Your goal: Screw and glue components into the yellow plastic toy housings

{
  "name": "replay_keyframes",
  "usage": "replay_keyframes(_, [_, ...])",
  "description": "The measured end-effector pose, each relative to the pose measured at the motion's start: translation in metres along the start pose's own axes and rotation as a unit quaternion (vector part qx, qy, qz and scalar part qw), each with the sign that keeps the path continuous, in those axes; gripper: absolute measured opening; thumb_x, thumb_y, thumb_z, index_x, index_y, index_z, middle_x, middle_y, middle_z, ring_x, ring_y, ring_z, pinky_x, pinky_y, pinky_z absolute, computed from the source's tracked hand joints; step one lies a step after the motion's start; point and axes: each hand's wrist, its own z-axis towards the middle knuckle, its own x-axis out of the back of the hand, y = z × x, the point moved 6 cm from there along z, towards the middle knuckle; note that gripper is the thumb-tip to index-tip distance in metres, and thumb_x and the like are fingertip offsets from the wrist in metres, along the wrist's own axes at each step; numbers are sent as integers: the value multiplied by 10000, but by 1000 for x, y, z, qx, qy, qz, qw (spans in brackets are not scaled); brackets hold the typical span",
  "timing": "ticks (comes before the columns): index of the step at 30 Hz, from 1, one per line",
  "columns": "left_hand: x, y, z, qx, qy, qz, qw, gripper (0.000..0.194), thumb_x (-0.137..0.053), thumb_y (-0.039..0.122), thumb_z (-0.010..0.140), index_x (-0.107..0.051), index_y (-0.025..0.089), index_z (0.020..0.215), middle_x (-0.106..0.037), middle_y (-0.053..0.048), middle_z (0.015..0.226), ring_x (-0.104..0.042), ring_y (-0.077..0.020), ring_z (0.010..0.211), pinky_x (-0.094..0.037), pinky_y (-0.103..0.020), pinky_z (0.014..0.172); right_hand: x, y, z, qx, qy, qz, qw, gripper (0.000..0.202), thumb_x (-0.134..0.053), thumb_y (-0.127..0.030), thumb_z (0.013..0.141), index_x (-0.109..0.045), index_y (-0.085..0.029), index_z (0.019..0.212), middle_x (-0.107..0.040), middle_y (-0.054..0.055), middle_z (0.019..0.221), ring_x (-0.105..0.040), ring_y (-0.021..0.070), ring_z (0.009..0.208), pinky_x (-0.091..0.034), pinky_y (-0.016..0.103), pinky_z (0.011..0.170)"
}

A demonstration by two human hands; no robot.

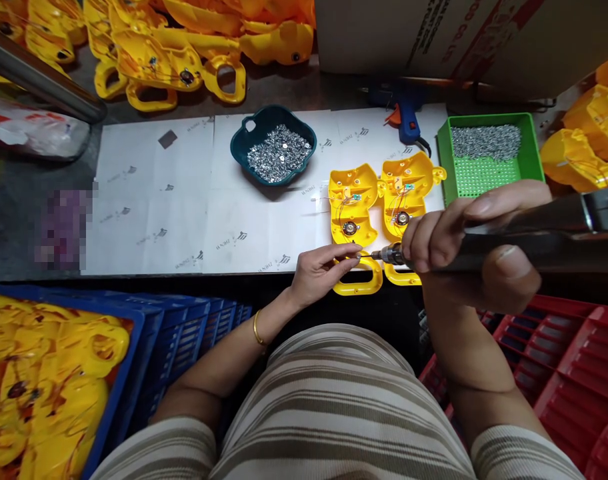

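Note:
My right hand is wrapped round a dark electric screwdriver, held level with its bit pointing left. The fingertips of my left hand are pinched together at the bit's tip; what they hold is too small to make out. Beneath the hands lie two yellow plastic shell halves, a left shell and a right shell, hollow side up. Each has a loop handle, thin wires, a small green board and a round speaker. The right hand and screwdriver partly cover the right shell's handle.
A dark teal bowl holds small metal parts, and a green basket holds screws. Behind them lies a blue glue gun. Yellow shells are piled at the back. Blue crates stand left, red crates right.

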Motion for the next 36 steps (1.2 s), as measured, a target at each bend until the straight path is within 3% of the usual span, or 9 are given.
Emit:
replay_keyframes(14, [-3, -1, 0, -5, -7, 9, 1000, 226, -677, 257, 845, -729, 187, 1054, -755, -49, 944, -702, -127, 780, -571, -195, 702, -3, 7, -2, 0, -26, 33, 999, 175, -615, -408, 801, -532, -279, 886, -410, -92, 501, -384, 88, 333, -354, 238, 345])
replay_keyframes(18, [-2, 9, 3, -47, -24, 48, 997, 339, -728, 306, 807, -695, 184, 1121, -732, -48, 913, -578, -51, 552, -497, -149, 526, -4, 5, 0, 7, -14, 45, 999, 137, -612, -363, 788, -552, -259, 853, -407, -80, 492, -397, 94, 334, -337, 231, 319])
replay_keyframes(22, [-1, 18, 6, -89, -28, 107, 990, 385, -724, 336, 811, -671, 165, 1151, -683, -54, 923, -464, -17, 483, -464, -151, 494, -6, 1, 2, 16, -22, 49, 998, 127, -610, -359, 793, -545, -256, 832, -415, -79, 495, -398, 91, 330, -341, 233, 320])
replay_keyframes(25, [-2, 20, 6, -113, -30, 148, 982, 327, -694, 323, 839, -687, 151, 1117, -679, -48, 865, -522, -43, 533, -480, -165, 532, -7, 0, 2, 28, -19, 64, 997, 95, -608, -318, 794, -570, -246, 843, -426, -71, 497, -403, 91, 330, -332, 235, 310])
replay_keyframes(29, [-5, 21, 5, -142, -40, 162, 976, 180, -616, 228, 898, -721, 161, 1029, -718, -65, 875, -663, -110, 767, -542, -209, 707, -9, 0, 1, 34, -27, 84, 996, 111, -594, -273, 799, -597, -228, 901, -435, -66, 520, -429, 90, 350, -350, 235, 326])
replay_keyframes(36, [-8, 27, 2, -139, -57, 170, 974, 173, -581, 198, 913, -718, 148, 1006, -734, -68, 861, -677, -125, 771, -551, -226, 711, -9, 1, 0, 23, -38, 69, 997, 93, -597, -315, 822, -544, -249, 863, -408, -78, 520, -418, 81, 349, -360, 223, 340])
